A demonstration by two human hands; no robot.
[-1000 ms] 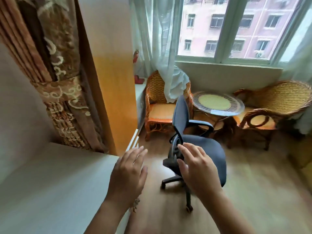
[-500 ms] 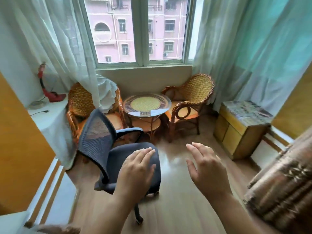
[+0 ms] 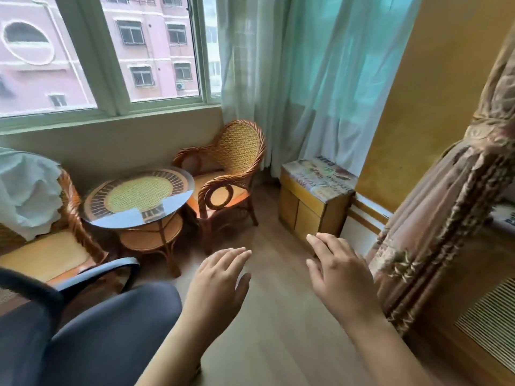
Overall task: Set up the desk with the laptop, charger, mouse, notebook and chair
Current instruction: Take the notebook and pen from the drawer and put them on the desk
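The dark grey office chair (image 3: 106, 332) fills the lower left, its black armrest curving above the padded seat. My left hand (image 3: 220, 282) hovers flat just past the seat's right edge, fingers apart and holding nothing. Over the wooden floor to the right, my right hand (image 3: 338, 270) is also spread and empty. The desk, laptop, charger, mouse and notebook are out of view.
A round glass-topped rattan table (image 3: 139, 196) stands between two rattan armchairs (image 3: 231, 174) under the window. A low yellow cabinet (image 3: 315, 201) sits against the right wall. A tied-back patterned curtain (image 3: 434, 232) hangs close on the right. Wooden floor lies ahead.
The view has swung right: the desk left the frame and the office chair slid to the lower left. Both hands stay raised, spread and empty, now past the chair seat.
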